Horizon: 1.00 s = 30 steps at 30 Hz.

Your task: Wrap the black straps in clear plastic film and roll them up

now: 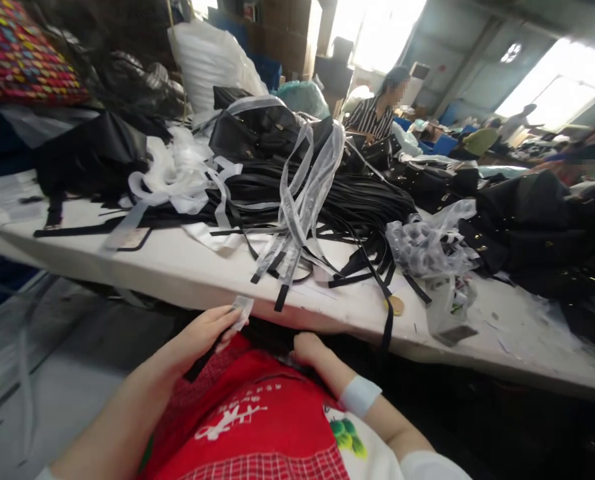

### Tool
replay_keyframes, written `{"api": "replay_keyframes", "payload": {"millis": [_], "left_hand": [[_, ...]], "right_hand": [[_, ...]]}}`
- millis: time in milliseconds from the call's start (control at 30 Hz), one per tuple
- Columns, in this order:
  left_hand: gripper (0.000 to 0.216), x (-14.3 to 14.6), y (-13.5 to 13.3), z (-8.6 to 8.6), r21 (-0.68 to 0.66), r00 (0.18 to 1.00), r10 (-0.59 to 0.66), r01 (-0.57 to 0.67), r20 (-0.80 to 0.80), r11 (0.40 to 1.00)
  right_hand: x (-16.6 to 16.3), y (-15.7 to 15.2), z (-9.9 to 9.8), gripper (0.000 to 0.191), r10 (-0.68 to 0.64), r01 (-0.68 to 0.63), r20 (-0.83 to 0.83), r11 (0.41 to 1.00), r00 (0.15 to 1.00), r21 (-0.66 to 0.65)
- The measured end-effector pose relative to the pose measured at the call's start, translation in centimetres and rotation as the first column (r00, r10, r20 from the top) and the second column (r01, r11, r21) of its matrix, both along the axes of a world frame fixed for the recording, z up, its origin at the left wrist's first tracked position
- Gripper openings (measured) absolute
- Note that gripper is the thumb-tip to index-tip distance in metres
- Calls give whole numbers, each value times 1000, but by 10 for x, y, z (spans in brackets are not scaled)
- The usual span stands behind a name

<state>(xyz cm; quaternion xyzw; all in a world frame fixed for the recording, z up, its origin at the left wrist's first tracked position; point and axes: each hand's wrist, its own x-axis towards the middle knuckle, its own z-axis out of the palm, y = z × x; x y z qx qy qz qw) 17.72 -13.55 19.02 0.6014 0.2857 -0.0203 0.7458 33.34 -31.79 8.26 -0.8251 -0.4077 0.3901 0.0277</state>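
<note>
My left hand (205,332) is below the table's front edge, over my red apron (257,417). Its fingers pinch a black strap (202,363) whose end sits in a clear plastic sleeve (241,311). My right hand (307,348) rests closed in my lap under the table edge, on dark material I cannot make out. A white band (360,395) wraps that wrist. On the white table (187,267) ahead lies a heap of black straps (327,200) with several clear plastic sleeves (302,193) draped over it.
Black bags (532,213) are piled at the right and back. Crumpled plastic (427,243) lies beside the straps, a small round tan object (396,305) near the front edge. A white sack (210,63) stands behind. Other people (377,110) sit at the far end.
</note>
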Motion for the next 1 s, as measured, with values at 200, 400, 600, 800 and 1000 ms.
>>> {"api": "replay_keyframes", "payload": {"millis": [200,400,600,800,1000], "left_hand": [[39,11,-26,2,-55,949,-311,314,50,948],[34,-1,-26,10,-233,918,-394,394,48,889],[31,0,-5,24,-487,977,-124,195,174,852],[30,53,-14,22,-271,860,293,-190,418,944],[25,44,-20,4,658,926,-238,-15,293,753]], "right_hand": [[-8,14,57,68,129,-142,77,633,989,761],[23,15,58,21,-13,88,-110,695,994,714],[9,15,63,29,47,185,-395,829,917,527],[-37,32,96,36,160,266,-660,826,734,496],[18,19,122,19,-15,419,-595,723,804,549]]}}
